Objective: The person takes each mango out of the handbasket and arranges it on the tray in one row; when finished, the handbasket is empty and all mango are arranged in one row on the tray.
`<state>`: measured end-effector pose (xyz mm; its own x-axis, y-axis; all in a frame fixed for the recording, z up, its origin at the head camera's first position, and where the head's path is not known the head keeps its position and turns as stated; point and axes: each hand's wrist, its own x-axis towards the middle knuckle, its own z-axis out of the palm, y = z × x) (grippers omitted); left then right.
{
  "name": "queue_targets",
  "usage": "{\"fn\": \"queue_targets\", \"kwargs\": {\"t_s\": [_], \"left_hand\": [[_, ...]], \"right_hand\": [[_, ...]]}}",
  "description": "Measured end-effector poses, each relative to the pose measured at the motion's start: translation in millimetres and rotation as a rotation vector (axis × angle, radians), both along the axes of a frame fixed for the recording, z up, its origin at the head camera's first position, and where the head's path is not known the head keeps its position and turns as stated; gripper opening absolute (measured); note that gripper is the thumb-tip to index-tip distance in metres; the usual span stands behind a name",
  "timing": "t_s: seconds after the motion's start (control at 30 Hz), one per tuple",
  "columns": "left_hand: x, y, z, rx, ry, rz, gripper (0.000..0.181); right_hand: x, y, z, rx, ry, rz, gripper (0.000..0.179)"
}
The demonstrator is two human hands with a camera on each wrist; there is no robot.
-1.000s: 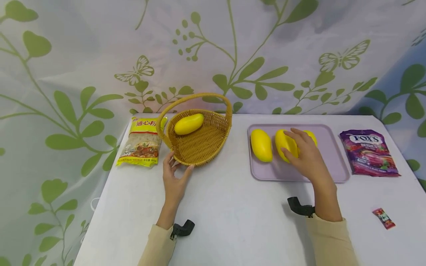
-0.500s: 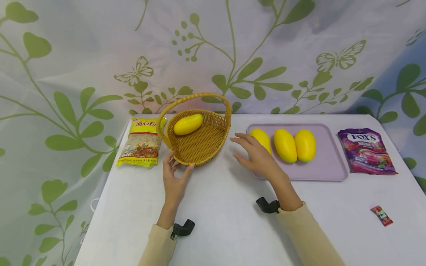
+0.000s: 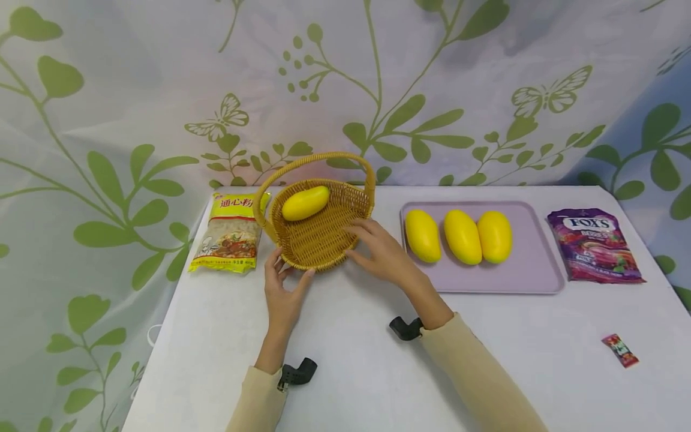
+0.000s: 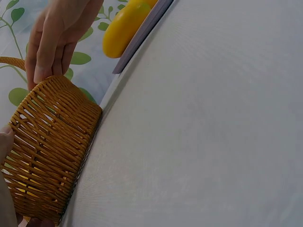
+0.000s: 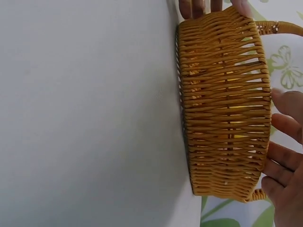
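Note:
A wicker basket with a tall arched handle stands at the back, left of the middle, and one yellow mango lies inside it. My left hand holds the basket's near-left side, fingers against the wall and thumb at the front rim. Over the basket's right rim, my right hand spreads its fingers loosely and holds nothing; in the right wrist view its fingers are close to the rim, and contact is hard to judge. On the lilac tray lie three mangoes, a left one, a middle one and a right one.
A yellow pasta bag lies just left of the basket. Right of the tray is a purple FOX'S candy bag, and a small red wrapped candy lies nearer. A patterned curtain hangs behind the white table.
My right hand has left the middle mango on the tray and swung left to the basket's right rim. The left hand and the basket stay in place.

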<state>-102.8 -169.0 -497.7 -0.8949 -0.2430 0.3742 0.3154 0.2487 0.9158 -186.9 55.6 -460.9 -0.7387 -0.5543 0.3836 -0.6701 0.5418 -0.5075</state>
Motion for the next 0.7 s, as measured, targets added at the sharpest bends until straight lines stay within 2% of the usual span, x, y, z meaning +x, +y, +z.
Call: {"fn": "queue_targets", "kwargs": {"t_s": [0.3, 0.57, 0.7], "left_hand": [[-0.6, 0.1, 1.4, -0.014, 0.018, 0.000, 0.072], [-1.1, 0.7, 0.0, 0.003, 0.019, -0.002, 0.072], [-1.3, 0.6, -1.2, 0.015, 0.016, -0.007, 0.072]], "right_hand": [[-18.1, -18, 6.8, 0.044, -0.050, 0.004, 0.049], [-42.3, -34, 12.2, 0.120, -0.165, 0.005, 0.053], [-54.4, -40, 14.0, 0.167, -0.162, 0.021, 0.055]]}}
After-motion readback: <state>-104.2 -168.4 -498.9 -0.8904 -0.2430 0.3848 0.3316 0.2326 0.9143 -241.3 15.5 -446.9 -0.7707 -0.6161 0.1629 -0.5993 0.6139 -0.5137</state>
